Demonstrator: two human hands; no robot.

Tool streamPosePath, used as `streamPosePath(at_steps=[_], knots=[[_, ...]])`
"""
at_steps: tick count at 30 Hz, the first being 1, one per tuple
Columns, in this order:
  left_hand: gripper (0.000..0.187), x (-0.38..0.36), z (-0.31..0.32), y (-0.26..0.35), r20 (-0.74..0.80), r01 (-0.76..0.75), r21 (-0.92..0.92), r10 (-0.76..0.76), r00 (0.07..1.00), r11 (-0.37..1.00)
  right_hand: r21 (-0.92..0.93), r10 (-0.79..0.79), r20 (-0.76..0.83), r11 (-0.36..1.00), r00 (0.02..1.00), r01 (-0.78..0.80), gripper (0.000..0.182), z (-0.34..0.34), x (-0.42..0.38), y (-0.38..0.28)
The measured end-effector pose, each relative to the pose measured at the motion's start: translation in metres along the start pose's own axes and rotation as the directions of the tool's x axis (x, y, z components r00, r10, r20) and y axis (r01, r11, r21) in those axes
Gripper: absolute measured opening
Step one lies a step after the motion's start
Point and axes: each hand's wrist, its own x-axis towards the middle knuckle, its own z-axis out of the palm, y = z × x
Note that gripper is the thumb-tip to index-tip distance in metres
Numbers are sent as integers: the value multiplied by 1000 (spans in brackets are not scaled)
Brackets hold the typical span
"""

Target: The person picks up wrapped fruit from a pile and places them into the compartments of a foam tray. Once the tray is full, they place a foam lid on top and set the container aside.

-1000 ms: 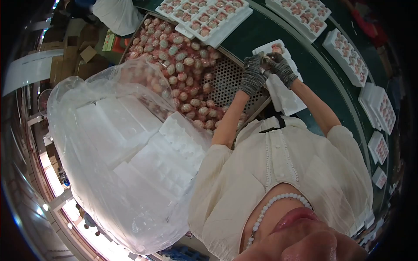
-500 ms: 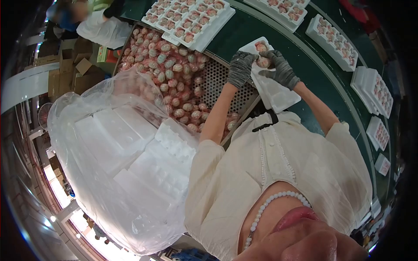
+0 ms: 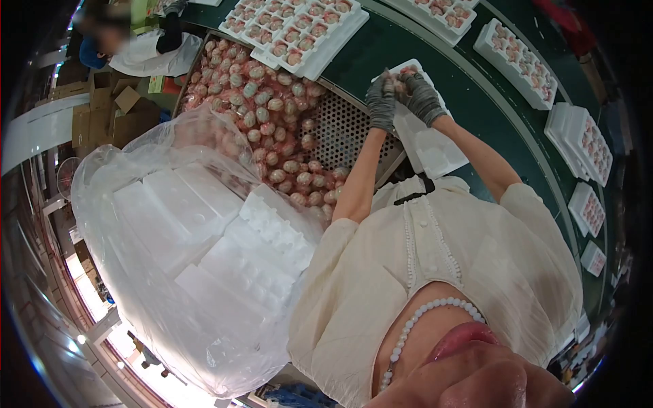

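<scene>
L + R hands close tog. nr top ctr of frame, both in grey striped gloves. A round wrapped item (image 3: pixel 394 84) is clamped betw. the fingers of the L hand (image 3: pixel 380 103) & the R hand (image 3: pixel 423 102); most of it is hidden by the gloves, so exact grip can't be told. It's held over the upper end of a white foam tray (image 3: pixel 439 153), which is set at a slant on the green belt (image 3: pixel 473 85), approx. ctr-right of frame. Pinkish contents are partly seen at the tray's top end, just beyond the fingertips; lower end is bare.

L of the hands, upper ctr, a metal bin (image 3: pixel 342 117) w/ perforated floor is heaped w/ wrapped balls (image 3: pixel 272 129), R corner of floor uncovered. Above it, filled trays (image 3: pixel 325 56) are stacked, overlapping. More filled trays are spread along the upper R & R edge, e.g. one (image 3: pixel 520 85) nr the belt's curve. Lower L is taken up by a big clear plastic bag (image 3: pixel 112 272), packed w/ white foam trays (image 3: pixel 231 265). Upper L: co-worker's white garment (image 3: pixel 160 56) + cardboard boxes (image 3: pixel 102 119).
</scene>
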Motion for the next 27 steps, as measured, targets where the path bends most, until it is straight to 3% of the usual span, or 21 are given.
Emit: streamPosePath(at_steps=[1, 3, 5, 7, 8, 10, 11, 13, 15, 17, 18, 19, 21, 24, 26, 27], knots=[[22, -2, -1, -6, -3, 2, 3, -2, 1000, 1000, 2, -1, 4, 1000, 1000, 1, 33, 0, 2, -2], [21, 2, -4, 5, 71, -32, 297, 11, 997, 954, -134, 3, 54, 991, 999, 4, 31, -1, 8, 4], [21, 4, -7, 6, 73, -9, 326, -16, 997, 945, -94, 11, 48, 996, 999, -6, 30, 4, 8, 15], [20, 9, -19, 16, 274, -135, 496, -8, 962, 858, -205, -108, 95, 971, 990, 125, 32, 10, 5, 32], [20, 12, -21, 20, 269, -129, 492, -10, 963, 861, -211, -109, 101, 969, 989, 128, 32, 2, 6, 19], [19, 17, -25, 23, 378, -236, 647, -37, 925, 725, -391, 88, 229, 920, 969, 8, 30, -19, 12, -24], [19, 18, -25, 17, 377, -231, 647, -41, 925, 727, -392, 91, 234, 920, 968, 8, 30, -19, 17, -29], [18, 12, -25, 1, 345, -273, 617, 58, 937, 738, -455, 127, 411, 887, 903, 82, 27, -15, 32, -35], [23, -2, -26, 1, 289, -259, 519, 118, 950, 815, -517, 99, 442, 840, 891, 163, 23, -2, 39, -13], [27, -20, -25, 9, 96, -300, 415, 287, 953, 859, -573, 83, 408, 798, 909, 185, 20, 5, 36, -6], [30, -25, -23, 6, 105, -149, 277, 124, 987, 949, -568, 79, 425, 799, 902, 198, 20, 2, 35, -11], [30, -30, -24, 6, 89, -132, 286, 111, 990, 949, -575, 71, 446, 787, 892, 225, 18, -3, 37, -17], [30, -34, -30, 16, 217, -229, 608, 118, 969, 760, -565, 42, 494, 775, 869, 283, 17, -9, 41, -32], [23, -30, -16, -12, 168, -182, 682, 90, 982, 708, -617, 83, 506, 730, 859, 293, 17, 12, 40, -31], [17, -24, -20, 7, 217, -183, 705, 37, 976, 686, -721, 32, 443, 606, 896, 335, 20, 41, 38, -1], [15, -21, -23, 12, 247, -199, 746, 13, 969, 636, -702, 45, 472, 624, 881, 344, 19, 34, 40, -10]])
